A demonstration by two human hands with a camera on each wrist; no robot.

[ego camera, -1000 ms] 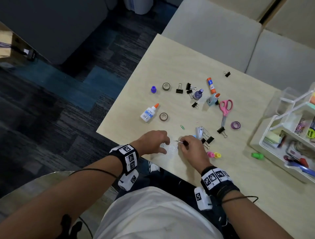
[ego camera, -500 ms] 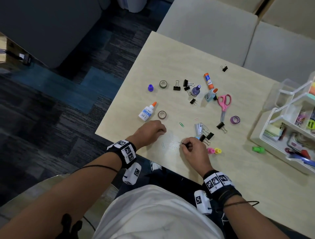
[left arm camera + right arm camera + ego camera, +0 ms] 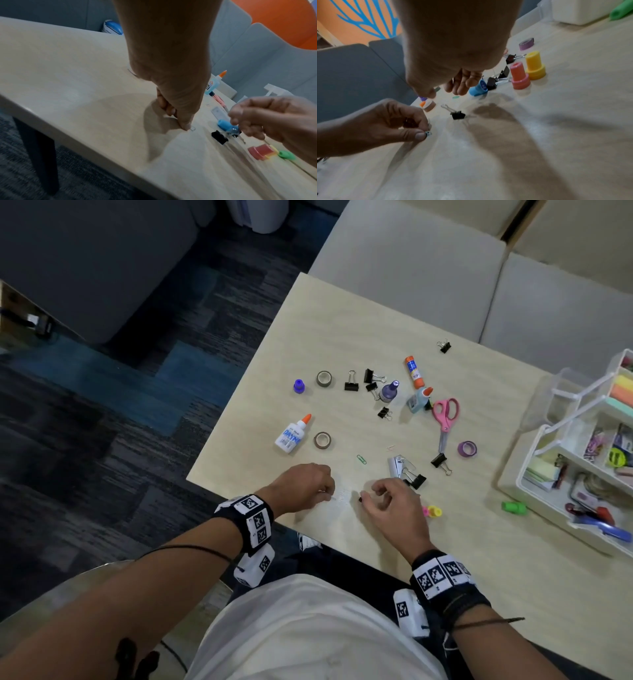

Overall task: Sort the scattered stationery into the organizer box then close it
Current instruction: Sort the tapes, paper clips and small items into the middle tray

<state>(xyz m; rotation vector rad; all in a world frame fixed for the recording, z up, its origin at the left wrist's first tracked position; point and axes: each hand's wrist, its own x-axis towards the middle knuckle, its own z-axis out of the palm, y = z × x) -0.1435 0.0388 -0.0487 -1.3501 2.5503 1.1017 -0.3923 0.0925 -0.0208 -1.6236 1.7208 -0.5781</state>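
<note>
Near the table's front edge my left hand (image 3: 329, 494) pinches a small wire paper clip (image 3: 193, 128) between thumb and forefinger, right at the tabletop. My right hand (image 3: 371, 495) hovers beside it with loosely curled fingers that hold nothing. A small black binder clip (image 3: 458, 115) lies on the table between the two hands, apart from both. The white tiered organizer box (image 3: 529, 455) stands open at the right edge, partly filled with stationery.
Scattered beyond my hands are a white glue bottle (image 3: 291, 436), tape rolls (image 3: 322, 440), a green paper clip (image 3: 361, 459), a staple remover (image 3: 397, 465), more binder clips (image 3: 351, 383), pink scissors (image 3: 444, 414) and pink and yellow stamps (image 3: 536, 67). A green piece (image 3: 513, 506) lies by the organizer.
My right hand has let go of the binder clip it pinched, and the clip now lies on the table. My left hand has drawn back and closed its fingertips on the paper clip.
</note>
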